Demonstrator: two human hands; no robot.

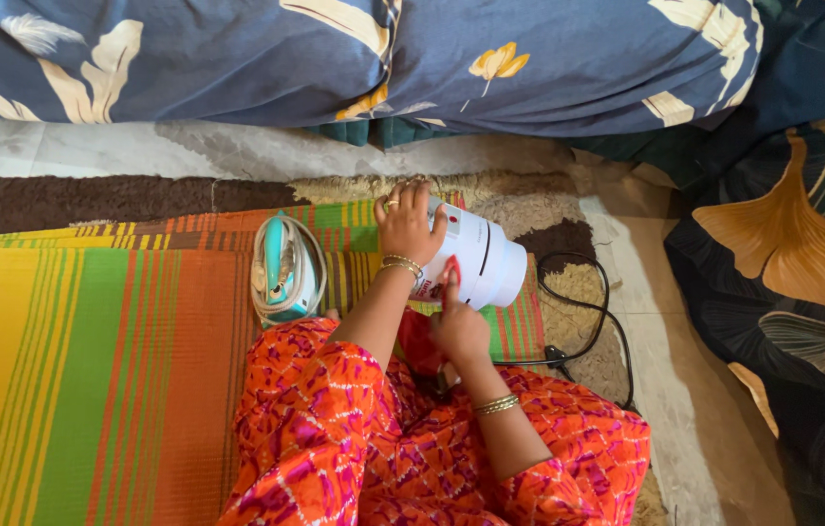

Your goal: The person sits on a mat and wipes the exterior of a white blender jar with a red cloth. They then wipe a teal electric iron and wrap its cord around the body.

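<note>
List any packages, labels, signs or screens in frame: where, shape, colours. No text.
Label on the white appliance: a small print patch on its upper side, just right of the left hand; red mark with dark lines, too small to make out further.
Red-and-white patch by the right hand, low on the same appliance; whether it is a label cannot be told.
No packages, signs or screens in view.
</note>
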